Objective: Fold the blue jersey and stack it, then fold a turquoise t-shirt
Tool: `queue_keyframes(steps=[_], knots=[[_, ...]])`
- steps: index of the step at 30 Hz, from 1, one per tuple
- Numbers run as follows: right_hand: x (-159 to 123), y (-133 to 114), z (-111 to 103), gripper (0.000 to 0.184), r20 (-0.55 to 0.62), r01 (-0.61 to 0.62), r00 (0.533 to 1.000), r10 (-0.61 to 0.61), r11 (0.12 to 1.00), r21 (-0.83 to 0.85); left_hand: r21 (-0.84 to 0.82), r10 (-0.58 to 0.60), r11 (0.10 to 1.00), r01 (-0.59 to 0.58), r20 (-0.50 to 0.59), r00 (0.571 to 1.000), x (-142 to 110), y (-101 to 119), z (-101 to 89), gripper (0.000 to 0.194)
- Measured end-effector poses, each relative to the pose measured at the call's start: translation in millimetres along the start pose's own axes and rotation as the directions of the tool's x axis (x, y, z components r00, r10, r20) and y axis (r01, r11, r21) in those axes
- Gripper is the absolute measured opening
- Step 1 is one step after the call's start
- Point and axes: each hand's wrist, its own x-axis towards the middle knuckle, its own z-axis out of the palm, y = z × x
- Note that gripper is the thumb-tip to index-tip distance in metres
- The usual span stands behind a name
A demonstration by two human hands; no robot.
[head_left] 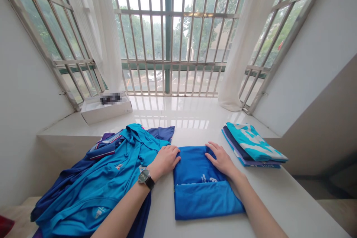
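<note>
Folded blue shirt (202, 189) — long axis toward window (168, 33)

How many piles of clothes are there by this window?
3: a loose heap of blue shirts at left, a folded blue shirt in the middle, and a folded stack at right.

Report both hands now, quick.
Left hand: open, pressed on the folded blue shirt, holding nothing.
Right hand: open, flat on that shirt, holding nothing.
</note>
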Motion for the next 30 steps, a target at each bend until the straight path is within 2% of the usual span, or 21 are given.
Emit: queue_keyframes(steps=[3, 6, 9, 14, 22, 30], knots=[[2, 1, -1, 0.046, -0.004, -0.020, 1.000, 0.020, 0.999, 0.047, 0.055, -0.053, 0.997, 0.050, 0.059, 0.997, 14, 2, -3.8, 0.027], [8, 3, -1, 0.044, -0.020, -0.101, 0.994, 0.103, 0.989, 0.107, 0.082, -0.113, 0.990, 0.114, -0.014, 0.993, 20, 2, 3.0, 0.028], [16, 6, 0, 0.039, -0.012, -0.148, 0.989, 0.150, 0.982, 0.114, 0.071, -0.120, 0.990, 0.125, -0.069, 0.990, 18, 1, 13.0, 0.028], [21, 9, 0, 0.033, -0.008, -0.154, 0.988, 0.155, 0.983, 0.103, 0.052, -0.113, 0.992, 0.117, -0.073, 0.991, 15, 1, 15.6, 0.026], [18, 11, 1, 0.041, 0.008, -0.137, 0.991, 0.137, 0.983, 0.120, 0.022, -0.134, 0.991, 0.135, -0.070, 0.989, 17, 0, 14.1, 0.028], [18, 11, 0, 0.036, -0.001, -0.142, 0.990, 0.143, 0.983, 0.116, 0.017, -0.124, 0.992, 0.126, -0.055, 0.991, 16, 0, 13.0, 0.030]])
